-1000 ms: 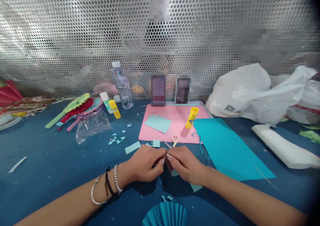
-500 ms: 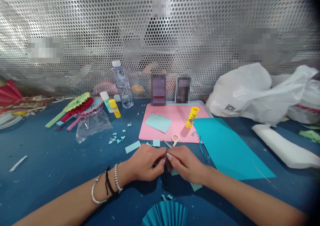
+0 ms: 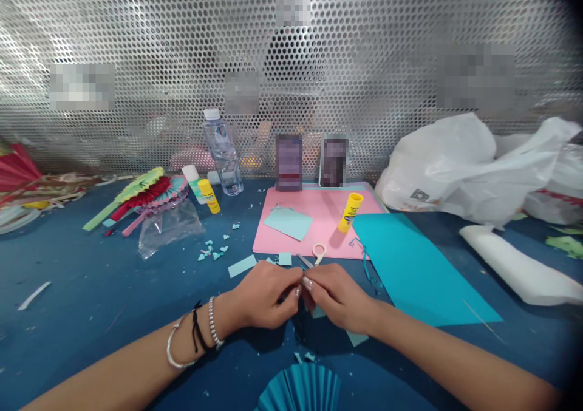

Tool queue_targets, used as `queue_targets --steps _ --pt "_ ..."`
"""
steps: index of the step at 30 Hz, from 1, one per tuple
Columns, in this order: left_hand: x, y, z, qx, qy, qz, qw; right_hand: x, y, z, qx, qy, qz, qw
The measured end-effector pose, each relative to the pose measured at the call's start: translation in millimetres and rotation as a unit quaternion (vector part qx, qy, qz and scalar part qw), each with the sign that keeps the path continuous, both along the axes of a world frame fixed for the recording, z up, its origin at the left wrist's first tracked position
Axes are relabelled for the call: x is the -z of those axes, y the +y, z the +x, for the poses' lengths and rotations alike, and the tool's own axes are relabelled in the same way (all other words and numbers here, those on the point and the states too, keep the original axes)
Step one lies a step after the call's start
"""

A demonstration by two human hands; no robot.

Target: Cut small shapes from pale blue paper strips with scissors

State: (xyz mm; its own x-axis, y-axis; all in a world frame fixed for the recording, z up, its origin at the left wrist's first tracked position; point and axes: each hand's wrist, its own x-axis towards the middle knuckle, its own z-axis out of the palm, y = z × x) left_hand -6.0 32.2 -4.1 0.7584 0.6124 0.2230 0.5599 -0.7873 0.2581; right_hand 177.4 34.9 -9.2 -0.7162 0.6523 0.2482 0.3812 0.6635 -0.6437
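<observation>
My left hand (image 3: pixel 268 295) and my right hand (image 3: pixel 339 298) meet fingertip to fingertip over the dark blue table. Both are closed in a pinch, and whatever sits between the fingers is too small or too covered to name. Just beyond them lie scissors (image 3: pixel 319 253) with a white handle, their blades partly hidden by my hands. Light blue paper pieces, one a small square (image 3: pixel 285 258) and one a strip (image 3: pixel 242 266), rest near my left hand. Another piece (image 3: pixel 357 338) pokes out below my right hand. A pleated blue paper fan (image 3: pixel 303 390) lies at the front edge of view.
Pink paper (image 3: pixel 282 244) bears a light blue card (image 3: pixel 288 223) and a yellow glue stick (image 3: pixel 350 212). Blue paper (image 3: pixel 423 271) lies to the right, by white plastic bags (image 3: pixel 437 162). Leftward stand a water bottle (image 3: pixel 223 153) and another glue stick (image 3: pixel 209 197), beside folded paper fans (image 3: pixel 146 195).
Both hands keep the same pinch in the same place. The view has shifted very slightly, and the pleated fan sits a touch higher in the picture.
</observation>
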Motion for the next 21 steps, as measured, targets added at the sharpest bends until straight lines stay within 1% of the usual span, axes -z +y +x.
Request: queue_targets --steps 4,15,21 --pt "-0.7 -0.7 0.5 -0.009 0.008 -0.002 1.000 0.2 -0.6 -0.2 0.002 -0.002 -0.002 1.000" --pt "-1.3 -1.2 0.1 0.001 0.001 0.002 1.000 -0.4 -0.8 0.0 0.002 0.001 -0.001 1.000" --pt "-1.6 -1.0 0.6 -0.005 0.001 0.001 1.000 -2.0 -0.5 -0.7 -0.003 -0.003 0.000 1.000"
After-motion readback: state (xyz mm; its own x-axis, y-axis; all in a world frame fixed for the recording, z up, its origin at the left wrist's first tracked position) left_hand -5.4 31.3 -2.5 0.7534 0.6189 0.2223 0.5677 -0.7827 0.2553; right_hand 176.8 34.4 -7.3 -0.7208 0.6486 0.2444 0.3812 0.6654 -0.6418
